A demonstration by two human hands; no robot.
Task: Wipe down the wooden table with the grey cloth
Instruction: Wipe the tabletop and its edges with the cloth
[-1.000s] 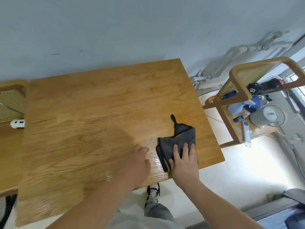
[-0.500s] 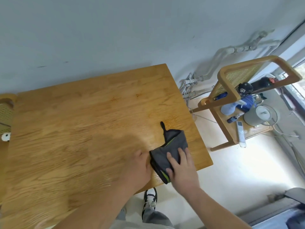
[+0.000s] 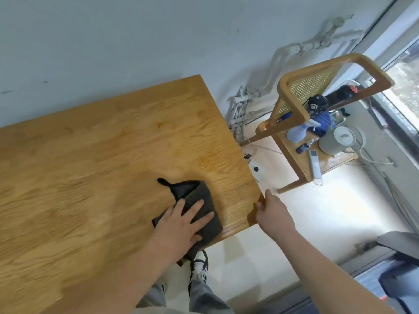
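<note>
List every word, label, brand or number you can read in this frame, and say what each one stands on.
No text can be read.
Remote control on the chair: markings too small and blurred.
Small dark bottle: label blurred.
Black object with a round emblem: unreadable.
Wooden table and grey cloth: no print visible.

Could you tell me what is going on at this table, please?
A person is wiping the wooden table with a grey cloth. The left hand presses flat on the cloth, fingers spread, near the table's near right corner. The right hand rests at that corner's edge; whether it has a grip on it is unclear.
</note>
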